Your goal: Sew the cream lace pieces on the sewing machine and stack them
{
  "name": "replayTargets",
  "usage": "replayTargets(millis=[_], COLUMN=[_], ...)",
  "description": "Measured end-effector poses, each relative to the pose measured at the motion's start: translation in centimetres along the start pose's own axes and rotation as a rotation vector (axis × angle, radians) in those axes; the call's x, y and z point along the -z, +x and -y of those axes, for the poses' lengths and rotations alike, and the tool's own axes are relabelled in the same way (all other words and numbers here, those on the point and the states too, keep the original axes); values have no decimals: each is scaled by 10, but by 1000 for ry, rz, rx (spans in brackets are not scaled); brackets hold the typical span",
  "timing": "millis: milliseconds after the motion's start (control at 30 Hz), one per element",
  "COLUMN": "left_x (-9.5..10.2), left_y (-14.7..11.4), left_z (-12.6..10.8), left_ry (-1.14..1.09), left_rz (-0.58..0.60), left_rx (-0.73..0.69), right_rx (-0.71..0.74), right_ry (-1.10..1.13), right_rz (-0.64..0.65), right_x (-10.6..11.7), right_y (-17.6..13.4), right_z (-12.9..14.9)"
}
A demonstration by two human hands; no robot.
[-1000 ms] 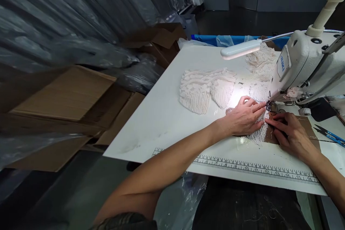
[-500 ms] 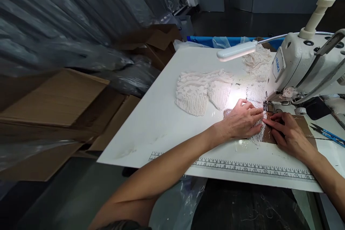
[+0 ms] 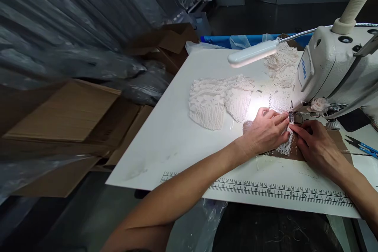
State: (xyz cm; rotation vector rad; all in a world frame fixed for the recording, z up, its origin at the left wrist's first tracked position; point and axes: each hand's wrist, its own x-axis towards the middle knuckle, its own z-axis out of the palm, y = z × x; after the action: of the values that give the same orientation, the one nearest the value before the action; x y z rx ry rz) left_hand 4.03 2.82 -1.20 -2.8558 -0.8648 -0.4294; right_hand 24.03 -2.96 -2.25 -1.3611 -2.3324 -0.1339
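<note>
A strip of white lace (image 3: 285, 148) lies under the presser foot (image 3: 292, 117) of a white sewing machine (image 3: 321, 61), its near end on a brown plate (image 3: 298, 153). My left hand (image 3: 268, 130) rests flat on the lace, fingers stretched toward the foot. At the strip's right edge, just in front of the foot, my right hand (image 3: 317, 141) has thumb and forefinger closed on the lace; its other fingers are curled. White lace pieces (image 3: 220, 100) are laid out left of the hands, and more lace (image 3: 282, 63) is heaped behind the machine head.
A white lamp (image 3: 254, 53) on a bendy neck hangs over the table (image 3: 165, 141). Blue thread snips (image 3: 362, 146) lie at right, near a black object (image 3: 352, 120). A printed ruler (image 3: 265, 189) runs along the front edge. Cardboard boxes (image 3: 67, 114) stand at left.
The lace's near end has drawn slightly closer to the presser foot. Both hands stay beside the foot, with the right fingers bunched a little tighter. The view has shifted slightly.
</note>
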Motion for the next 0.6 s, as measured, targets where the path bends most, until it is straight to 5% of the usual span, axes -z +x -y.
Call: replayTargets(millis=[467, 600], left_x=[-3, -1], left_y=[9, 33], left_z=[0, 21], left_ry=[-10, -77], left_rz=[-61, 95], left_rx=[129, 216], right_rx=[14, -40], right_ry=[-6, 30], right_rz=[40, 68], right_x=[9, 1], right_y=[-1, -9], right_z=[6, 3])
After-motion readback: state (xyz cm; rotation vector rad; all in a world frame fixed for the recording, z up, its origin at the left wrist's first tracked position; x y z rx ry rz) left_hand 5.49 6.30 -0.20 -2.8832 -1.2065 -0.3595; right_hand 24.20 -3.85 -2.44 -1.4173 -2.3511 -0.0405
